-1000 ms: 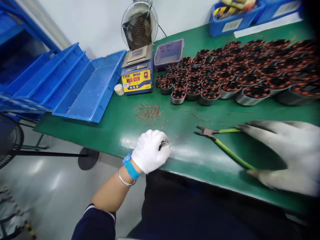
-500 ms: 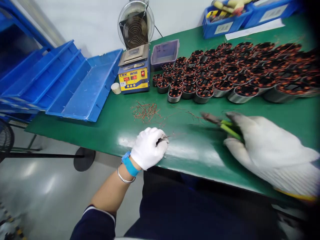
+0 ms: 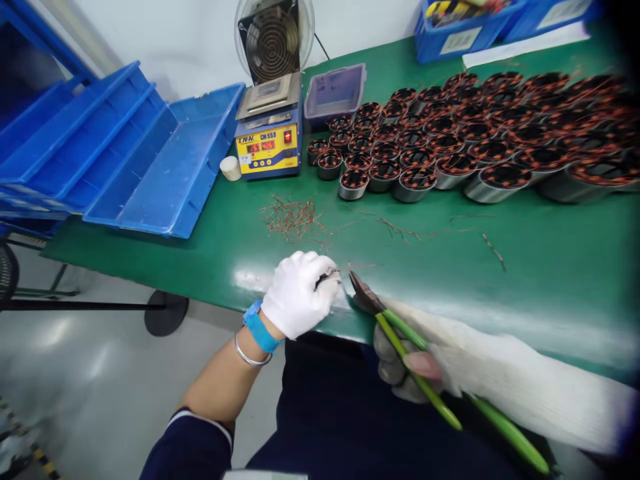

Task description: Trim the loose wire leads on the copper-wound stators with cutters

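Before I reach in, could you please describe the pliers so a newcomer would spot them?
Find the near edge of the green table. There, the right hand holds the pliers. Their bright green handles set them apart from the thin coppery wires.

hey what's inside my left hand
In your left hand, part of a thin, dark piece shows at the opening of the grip. The rest is covered, so I can't tell what it is.
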Demonstrator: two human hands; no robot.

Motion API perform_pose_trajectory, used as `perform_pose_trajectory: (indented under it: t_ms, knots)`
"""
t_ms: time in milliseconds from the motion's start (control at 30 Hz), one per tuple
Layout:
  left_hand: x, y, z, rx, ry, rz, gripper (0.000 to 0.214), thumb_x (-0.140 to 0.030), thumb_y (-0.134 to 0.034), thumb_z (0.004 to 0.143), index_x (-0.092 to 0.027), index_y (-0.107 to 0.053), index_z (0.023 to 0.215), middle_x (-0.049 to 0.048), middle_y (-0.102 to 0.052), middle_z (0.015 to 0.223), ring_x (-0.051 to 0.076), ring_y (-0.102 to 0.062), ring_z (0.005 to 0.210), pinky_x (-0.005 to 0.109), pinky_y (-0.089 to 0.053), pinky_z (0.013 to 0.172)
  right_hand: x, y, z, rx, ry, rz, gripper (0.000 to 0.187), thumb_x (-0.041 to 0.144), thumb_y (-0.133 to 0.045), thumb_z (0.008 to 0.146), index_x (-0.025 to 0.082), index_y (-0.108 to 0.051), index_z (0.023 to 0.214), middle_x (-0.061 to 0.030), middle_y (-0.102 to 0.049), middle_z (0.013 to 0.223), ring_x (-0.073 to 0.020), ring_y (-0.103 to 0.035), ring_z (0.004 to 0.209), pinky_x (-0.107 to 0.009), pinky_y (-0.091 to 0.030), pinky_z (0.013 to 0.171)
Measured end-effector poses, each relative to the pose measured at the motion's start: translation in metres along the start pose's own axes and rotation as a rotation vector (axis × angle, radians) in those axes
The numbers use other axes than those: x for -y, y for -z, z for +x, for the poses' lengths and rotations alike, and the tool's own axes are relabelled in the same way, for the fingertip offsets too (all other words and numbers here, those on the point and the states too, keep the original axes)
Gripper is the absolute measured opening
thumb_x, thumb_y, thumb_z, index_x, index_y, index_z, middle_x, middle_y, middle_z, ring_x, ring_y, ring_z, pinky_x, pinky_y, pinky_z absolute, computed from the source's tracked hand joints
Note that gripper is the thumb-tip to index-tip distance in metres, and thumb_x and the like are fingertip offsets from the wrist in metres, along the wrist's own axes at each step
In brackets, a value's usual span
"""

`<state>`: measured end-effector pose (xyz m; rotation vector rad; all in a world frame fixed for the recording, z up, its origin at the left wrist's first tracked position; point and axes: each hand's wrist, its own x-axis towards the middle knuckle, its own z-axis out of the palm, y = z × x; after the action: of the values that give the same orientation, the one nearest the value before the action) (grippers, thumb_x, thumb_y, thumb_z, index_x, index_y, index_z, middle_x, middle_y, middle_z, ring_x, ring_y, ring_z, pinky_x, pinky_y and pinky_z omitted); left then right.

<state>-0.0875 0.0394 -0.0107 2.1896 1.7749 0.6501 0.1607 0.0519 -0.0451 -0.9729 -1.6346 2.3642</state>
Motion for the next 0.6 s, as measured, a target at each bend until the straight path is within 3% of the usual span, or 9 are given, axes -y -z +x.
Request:
perform_pose_trajectory:
  t_ms: [67,167,433,533,600]
  knots:
    - [0.000,0.000,0.000,0.010,-0.001,0.011,0.013,-0.020,-0.051,0.091,-0.021,-0.064,0.090,0.0033,-0.066,0.083,0.021,-0.057,0.081,0.034,-0.044,0.076,0.010,0.001,0.004,0.039,-0.032,0.032,0.076,0.060,-0.065,0.084,0.024,-0.045,0.148,-0.0087,-0.064,0.098,-0.0217,-0.065,0.081,-0.035,-0.059,0.068]
    - [0.000,0.000,0.001,0.024,-0.006,0.038,0.014,-0.020,-0.051,0.091,-0.021,-0.064,0.091,0.0030,-0.065,0.082,0.021,-0.057,0.081,0.034,-0.044,0.076,0.025,-0.001,0.009,-0.016,-0.039,-0.010,0.073,0.057,-0.064,0.083,0.024,-0.046,0.146,-0.0078,-0.065,0.094,-0.0219,-0.066,0.078,-0.035,-0.058,0.067]
    - [0.001,-0.001,0.003,0.056,0.006,0.091,0.013,-0.022,-0.051,0.091,-0.021,-0.062,0.084,0.0038,-0.064,0.081,0.021,-0.058,0.081,0.035,-0.044,0.073,0.051,-0.012,0.016,-0.079,0.014,-0.322,0.037,0.039,-0.051,0.087,0.015,-0.062,0.114,-0.0028,-0.062,0.073,-0.0150,-0.058,0.059,-0.027,-0.052,0.057]
    - [-0.001,-0.002,0.002,0.022,0.016,0.030,0.013,-0.021,-0.053,0.089,-0.021,-0.061,0.079,0.0038,-0.065,0.078,0.021,-0.059,0.080,0.036,-0.047,0.074,0.045,-0.008,0.016,-0.144,-0.008,-0.476,0.041,0.040,-0.043,0.092,0.019,-0.061,0.123,-0.0027,-0.065,0.074,-0.0167,-0.061,0.055,-0.029,-0.052,0.051]
    - [-0.001,-0.002,-0.001,-0.058,0.049,-0.080,0.007,-0.026,-0.059,0.088,-0.021,-0.062,0.084,0.0042,-0.067,0.083,0.022,-0.062,0.084,0.037,-0.050,0.080,0.038,-0.003,0.014,-0.287,0.067,-0.739,0.048,0.040,-0.043,0.093,0.023,-0.057,0.135,-0.0046,-0.069,0.080,-0.0198,-0.064,0.057,-0.030,-0.050,0.050]
